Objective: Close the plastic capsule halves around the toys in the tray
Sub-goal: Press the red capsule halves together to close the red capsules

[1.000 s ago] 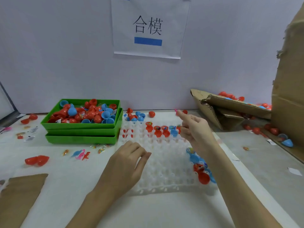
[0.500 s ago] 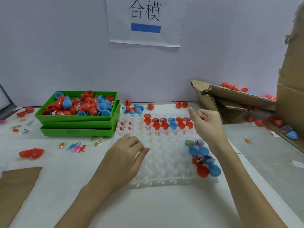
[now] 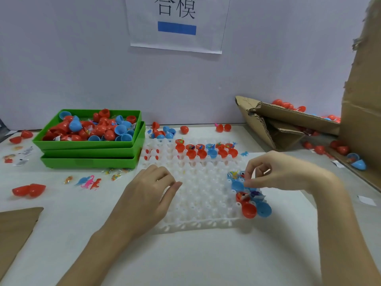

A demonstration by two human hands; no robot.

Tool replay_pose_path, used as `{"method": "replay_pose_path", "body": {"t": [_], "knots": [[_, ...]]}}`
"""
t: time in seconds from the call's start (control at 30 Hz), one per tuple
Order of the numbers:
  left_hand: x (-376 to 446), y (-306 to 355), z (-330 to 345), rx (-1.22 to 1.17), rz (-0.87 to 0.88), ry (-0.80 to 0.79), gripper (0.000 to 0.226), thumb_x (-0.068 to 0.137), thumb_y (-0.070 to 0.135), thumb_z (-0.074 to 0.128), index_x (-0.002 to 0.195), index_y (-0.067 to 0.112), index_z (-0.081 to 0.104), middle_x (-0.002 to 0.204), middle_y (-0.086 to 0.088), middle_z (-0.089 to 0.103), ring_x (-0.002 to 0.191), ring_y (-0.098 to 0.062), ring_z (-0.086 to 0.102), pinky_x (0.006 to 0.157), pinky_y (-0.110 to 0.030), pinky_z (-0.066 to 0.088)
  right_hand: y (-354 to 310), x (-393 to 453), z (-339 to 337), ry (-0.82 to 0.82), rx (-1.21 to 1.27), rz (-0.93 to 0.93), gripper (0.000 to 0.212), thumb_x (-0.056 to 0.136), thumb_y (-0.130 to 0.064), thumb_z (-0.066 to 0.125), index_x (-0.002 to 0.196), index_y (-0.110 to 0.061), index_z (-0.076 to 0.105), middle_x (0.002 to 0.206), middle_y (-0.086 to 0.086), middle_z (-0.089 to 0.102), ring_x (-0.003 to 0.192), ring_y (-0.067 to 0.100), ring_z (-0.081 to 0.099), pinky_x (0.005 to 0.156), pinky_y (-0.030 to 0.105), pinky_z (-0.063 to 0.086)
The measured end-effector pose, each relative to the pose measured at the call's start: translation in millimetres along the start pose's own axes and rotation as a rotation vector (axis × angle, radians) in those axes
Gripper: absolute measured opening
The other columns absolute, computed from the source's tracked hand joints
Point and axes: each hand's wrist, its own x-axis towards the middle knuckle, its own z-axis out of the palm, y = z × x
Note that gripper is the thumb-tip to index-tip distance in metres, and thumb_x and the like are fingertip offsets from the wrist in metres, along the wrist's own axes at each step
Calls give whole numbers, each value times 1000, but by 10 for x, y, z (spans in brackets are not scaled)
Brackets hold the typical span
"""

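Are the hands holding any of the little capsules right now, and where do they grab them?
The left hand holds nothing; it rests on the white tray. The right hand reaches its fingertips to a blue capsule half, but whether they pinch its rim cannot be told.

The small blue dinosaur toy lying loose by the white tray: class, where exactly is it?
In the head view, the blue dinosaur lies on the table just off the white tray's far right corner, beside the row of red capsule halves.

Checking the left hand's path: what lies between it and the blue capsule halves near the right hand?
In the head view, only empty white tray cells separate the left hand from the blue capsule halves.
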Motion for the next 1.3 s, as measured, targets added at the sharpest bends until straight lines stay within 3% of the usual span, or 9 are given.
{"method": "replay_pose_path", "body": {"t": [0.17, 0.33, 0.53, 0.67, 0.9, 1.07, 1.23, 1.3], "knots": [[2, -1, -8, -4, -16, -3, 24, 99, 24, 60, 85, 10, 72, 85, 3, 65, 79, -21, 59, 71, -38, 54, -75, -69, -16, -85, 48, -63, 15, 80, -50, 81, 86, -38, 74, 68, -10, 68, 56, 1, 55, 48, 12, 39], [-8, 2, -1, -19, -25, -21, 25, 99, 25, 59, 85, 9, 73, 85, 3, 64, 81, -20, 58, 72, -37, 54, -104, -142, -17, -180, -25, -53, 24, 74, -55, 84, 93, -48, 70, 80, -14, 70, 70, 2, 63, 70, 22, 53], [-8, -24, 14, -20, -27, -45, 28, 100, 28, 58, 84, 11, 74, 85, 5, 64, 84, -19, 58, 73, -35, 53, -206, -161, 41, -217, -136, -16, 12, 77, -46, 86, 85, -47, 77, 82, -11, 72, 79, 9, 64, 80, 30, 57], [-12, -28, 7, -22, -25, -55, 31, 100, 30, 57, 83, 10, 73, 85, 5, 64, 84, -20, 58, 73, -36, 53, -284, -201, 67, -247, -167, 26, 17, 70, -59, 85, 83, -50, 78, 80, -25, 70, 92, 8, 65, 87, 29, 58], [-8, -17, -7, -22, -7, -59, 28, 99, 28, 59, 83, 10, 74, 85, 4, 65, 84, -20, 59, 74, -37, 54, -326, -224, 85, -202, -178, 8, 10, 75, -52, 85, 79, -46, 79, 76, -29, 68, 82, 5, 63, 65, 15, 52], [8, 11, 10, -38, -26, -10, 24, 101, 25, 60, 86, 10, 73, 87, 5, 64, 84, -19, 58, 77, -36, 51, -280, -329, -36, 0, -136, -142, 8, 78, -52, 81, 76, -47, 75, 69, -21, 64, 57, 2, 52, 48, 17, 41], [17, 124, 28, -328, -213, 50, 10, 100, 24, 65, 101, 19, 73, 95, 14, 69, 93, -10, 64, 83, -21, 49, -401, -345, -12, 104, -45, -313, 7, 78, -49, 81, 78, -47, 74, 63, -16, 59, 51, 4, 46, 47, 17, 37], [29, 176, 13, -509, -312, 15, 21, 97, 37, 64, 112, 26, 71, 101, 15, 74, 99, -9, 68, 84, -16, 51, -468, -301, 55, 136, -63, -361, 7, 80, -47, 81, 80, -48, 74, 63, -17, 56, 52, 5, 45, 49, 18, 37]]}}
